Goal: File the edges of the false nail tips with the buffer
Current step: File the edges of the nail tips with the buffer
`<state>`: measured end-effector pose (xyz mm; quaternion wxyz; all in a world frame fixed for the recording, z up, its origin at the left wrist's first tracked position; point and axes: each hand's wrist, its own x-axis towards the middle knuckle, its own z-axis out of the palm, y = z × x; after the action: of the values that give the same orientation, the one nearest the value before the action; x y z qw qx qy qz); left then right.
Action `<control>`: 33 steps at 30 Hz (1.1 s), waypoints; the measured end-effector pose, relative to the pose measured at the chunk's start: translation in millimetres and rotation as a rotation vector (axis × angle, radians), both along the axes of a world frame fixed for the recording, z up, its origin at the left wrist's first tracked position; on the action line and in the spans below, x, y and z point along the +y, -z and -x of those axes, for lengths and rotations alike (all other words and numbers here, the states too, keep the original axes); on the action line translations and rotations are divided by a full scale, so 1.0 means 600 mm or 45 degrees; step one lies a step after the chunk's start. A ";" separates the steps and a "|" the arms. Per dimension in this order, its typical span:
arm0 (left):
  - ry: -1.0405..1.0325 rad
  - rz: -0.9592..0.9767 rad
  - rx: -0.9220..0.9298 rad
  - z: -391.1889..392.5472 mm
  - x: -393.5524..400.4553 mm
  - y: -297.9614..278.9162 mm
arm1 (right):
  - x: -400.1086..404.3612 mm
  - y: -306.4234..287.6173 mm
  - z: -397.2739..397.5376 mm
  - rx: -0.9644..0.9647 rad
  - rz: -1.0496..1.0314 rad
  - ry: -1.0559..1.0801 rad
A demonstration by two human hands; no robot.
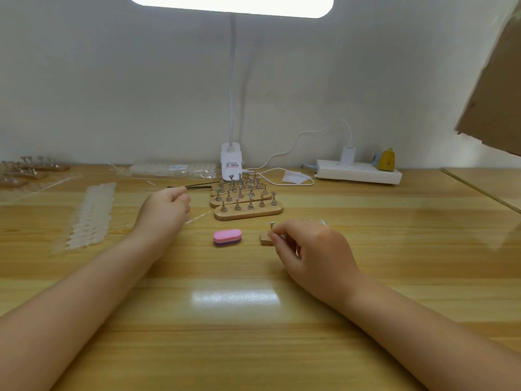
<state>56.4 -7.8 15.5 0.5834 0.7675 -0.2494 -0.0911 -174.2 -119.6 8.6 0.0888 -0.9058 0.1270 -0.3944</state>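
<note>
A bright lamp panel [229, 4] at 12 o'clock blows out to pure white and lights the scene evenly. Its glare patch sits on the glossy counter [253, 348] near centre. Shadows are soft and faint. Wide-angle distortion bends the edges, and fine detail is soft throughout.

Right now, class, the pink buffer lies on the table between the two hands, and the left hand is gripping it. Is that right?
Not quite. The head view shows the pink buffer lying on the table between the two hands, but no hand grips it. The left hand is up and to the left of it, apart from it, while the right hand pinches something small beside a wooden stand.
</note>
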 end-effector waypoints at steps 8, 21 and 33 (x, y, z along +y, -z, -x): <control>0.282 -0.105 -0.435 0.107 0.011 -0.027 | -0.005 0.000 -0.001 0.052 -0.108 0.001; 0.456 0.009 -0.497 0.162 0.004 0.010 | 0.002 -0.002 0.002 0.035 -0.120 -0.052; 0.464 0.085 -0.511 0.169 0.009 0.003 | 0.005 -0.015 -0.004 0.002 -1.033 -0.337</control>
<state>-45.1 -2.5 13.5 0.5212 0.6929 -0.4971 -0.0324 -171.8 -116.9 17.9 0.4878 -0.8062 0.1548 -0.2968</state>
